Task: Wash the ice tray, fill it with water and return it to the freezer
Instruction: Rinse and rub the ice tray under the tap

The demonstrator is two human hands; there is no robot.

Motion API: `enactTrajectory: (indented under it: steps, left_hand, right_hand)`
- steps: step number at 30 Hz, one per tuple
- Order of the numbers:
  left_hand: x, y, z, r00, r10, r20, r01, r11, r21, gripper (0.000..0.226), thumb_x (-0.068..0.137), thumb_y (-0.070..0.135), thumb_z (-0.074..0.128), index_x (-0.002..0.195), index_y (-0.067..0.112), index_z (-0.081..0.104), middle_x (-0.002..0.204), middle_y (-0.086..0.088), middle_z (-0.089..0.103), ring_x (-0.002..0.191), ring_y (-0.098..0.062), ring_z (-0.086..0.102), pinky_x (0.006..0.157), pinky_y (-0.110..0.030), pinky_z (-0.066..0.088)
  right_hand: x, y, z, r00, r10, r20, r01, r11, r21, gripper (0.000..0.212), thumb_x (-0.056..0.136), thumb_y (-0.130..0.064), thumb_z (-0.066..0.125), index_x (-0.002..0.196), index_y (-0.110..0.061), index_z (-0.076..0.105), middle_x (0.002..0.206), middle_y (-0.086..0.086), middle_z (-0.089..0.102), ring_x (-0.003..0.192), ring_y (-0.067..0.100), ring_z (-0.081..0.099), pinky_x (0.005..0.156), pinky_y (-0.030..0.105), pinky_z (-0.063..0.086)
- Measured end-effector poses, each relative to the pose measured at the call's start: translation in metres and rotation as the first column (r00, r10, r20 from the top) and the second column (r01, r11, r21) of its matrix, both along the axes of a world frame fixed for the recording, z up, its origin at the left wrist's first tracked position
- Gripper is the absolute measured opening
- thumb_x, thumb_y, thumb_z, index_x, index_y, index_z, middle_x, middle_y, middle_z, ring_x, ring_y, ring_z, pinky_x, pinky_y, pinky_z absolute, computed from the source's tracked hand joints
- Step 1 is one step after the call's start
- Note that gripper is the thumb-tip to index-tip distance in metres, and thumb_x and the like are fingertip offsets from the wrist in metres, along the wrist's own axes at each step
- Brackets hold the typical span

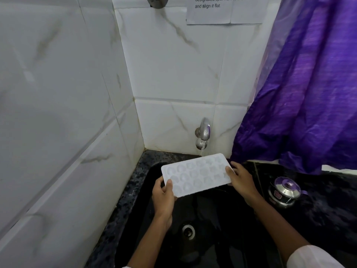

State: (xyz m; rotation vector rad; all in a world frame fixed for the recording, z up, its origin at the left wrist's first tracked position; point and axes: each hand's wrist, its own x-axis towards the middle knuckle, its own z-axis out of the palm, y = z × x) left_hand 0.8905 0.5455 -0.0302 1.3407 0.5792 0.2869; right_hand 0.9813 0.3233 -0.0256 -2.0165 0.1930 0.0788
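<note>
Left hand [163, 195] and right hand [241, 178] pinch the ice tray [197, 174] by its ends over the sink [222, 219]; the tap [203, 133] streams onto its 1 o'clock edge. A steel pot [285, 191] stands at 3 o'clock.

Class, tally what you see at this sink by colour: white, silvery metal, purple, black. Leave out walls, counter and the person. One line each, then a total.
White: 2, ice tray, paper notice
Silvery metal: 4, tap, wall fitting, pot, drain
Purple: 1, curtain
Black: 1, sink
Total: 8
</note>
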Motion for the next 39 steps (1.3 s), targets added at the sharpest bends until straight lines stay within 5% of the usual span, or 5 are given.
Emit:
enactTrajectory:
  steps: [9, 20, 29, 33, 39]
  left_hand:
    - [-0.010, 0.009, -0.020, 0.994, -0.064, -0.089, 0.076, 0.988, 0.136, 0.012, 0.102, 0.018, 0.051, 0.112, 0.018, 0.056, 0.102, -0.005, 0.073, 0.090, -0.022, 0.072, 0.080, -0.049, 0.060]
    - [-0.006, 0.015, -0.025, 0.999, -0.030, -0.034, 0.041, 0.910, 0.413, 0.013, 0.094, 0.005, 0.062, 0.094, 0.018, 0.065, 0.093, 0.009, 0.071, 0.087, 0.000, 0.068, 0.064, -0.011, 0.051]
    - [-0.004, 0.019, -0.024, 0.985, -0.024, 0.170, -0.074, 0.834, 0.546, 0.012, 0.092, 0.003, 0.065, 0.098, 0.012, 0.067, 0.095, 0.009, 0.071, 0.091, 0.006, 0.066, 0.078, -0.009, 0.049]
    - [-0.007, 0.022, -0.033, 0.995, -0.078, 0.062, 0.026, 0.801, 0.598, 0.016, 0.089, 0.001, 0.068, 0.084, 0.014, 0.060, 0.080, 0.009, 0.069, 0.079, 0.001, 0.067, 0.066, -0.009, 0.050]
    - [-0.006, 0.025, -0.019, 0.991, 0.080, 0.108, -0.108, 0.953, 0.283, 0.032, 0.091, 0.009, 0.067, 0.122, 0.017, 0.060, 0.108, 0.006, 0.070, 0.097, 0.005, 0.067, 0.087, -0.022, 0.054]
  right_hand:
    - [-0.019, -0.008, -0.024, 1.000, 0.003, -0.003, -0.003, 1.000, 0.008, 0.019, 0.095, -0.020, 0.060, 0.114, -0.018, 0.064, 0.105, -0.004, 0.066, 0.095, 0.011, 0.063, 0.088, 0.033, 0.053]
    - [-0.019, -0.015, -0.023, 0.998, -0.008, 0.057, 0.010, 0.999, -0.032, 0.012, 0.088, -0.013, 0.069, 0.098, -0.013, 0.063, 0.093, -0.003, 0.068, 0.084, 0.008, 0.065, 0.073, 0.021, 0.051]
    - [-0.031, -0.018, -0.008, 0.852, 0.056, 0.520, -0.014, 0.996, -0.085, 0.003, 0.091, -0.011, 0.063, 0.090, -0.013, 0.061, 0.079, -0.005, 0.068, 0.075, 0.005, 0.065, 0.061, 0.011, 0.047]
    - [-0.033, -0.023, -0.023, 0.921, 0.158, 0.357, -0.089, 0.976, -0.201, 0.014, 0.088, -0.008, 0.068, 0.083, -0.009, 0.055, 0.074, 0.001, 0.067, 0.067, 0.009, 0.064, 0.056, 0.008, 0.043]
    - [-0.051, -0.023, -0.034, 0.989, 0.118, 0.088, -0.113, 0.991, -0.066, 0.039, 0.086, -0.005, 0.070, 0.121, -0.020, 0.061, 0.104, -0.009, 0.067, 0.093, 0.004, 0.063, 0.081, 0.016, 0.051]
